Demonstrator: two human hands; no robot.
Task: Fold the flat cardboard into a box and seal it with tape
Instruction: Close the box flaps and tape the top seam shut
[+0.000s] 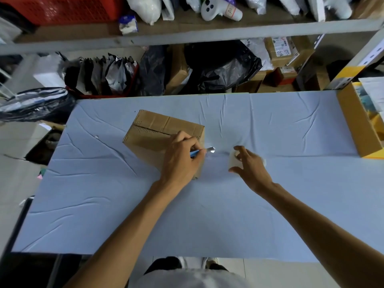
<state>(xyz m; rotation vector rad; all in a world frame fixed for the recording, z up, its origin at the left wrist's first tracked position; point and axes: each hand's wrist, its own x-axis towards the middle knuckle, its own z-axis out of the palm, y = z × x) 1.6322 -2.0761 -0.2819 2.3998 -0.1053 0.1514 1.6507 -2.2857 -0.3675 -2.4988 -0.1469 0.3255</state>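
1. nearest the camera, cut off by the lower edge, is the person's white shirt (193,279), with dark shoes (166,263) on the floor just beyond it.
2. the left hand (180,161) is curled round a thin blue-handled tool (195,153). only a short piece of handle and a shiny tip (211,150) stick out of the fist, so what kind of tool it is cannot be made out.
3. the right hand (251,167) has its fingers spread and arched over a small whitish roll (233,161) on the bench (104,204). the hand is blurred and hides most of the roll. whether the fingers touch it cannot be told.
4. the cardboard box (158,129) stands folded up on the pale blue creased cloth of the bench, left of centre. its top flaps meet along a dark seam. the left hand covers its near right corner, and tape on the seam cannot be made out.
5. an open yellow and brown carton (353,125) sits at the bench's right end, cut off by the frame. it holds papers and something yellow, hard to identify.
6. behind the bench, on the floor, are black bags (222,65), a red-rimmed basket of dark packets (104,75) and brown parcels (280,50) with shipping labels too small to read.
7. on the shelf (187,32) above lie a red crate (62,9), white bags and a white controller (218,9) with a handwritten sticker, perhaps "a2".
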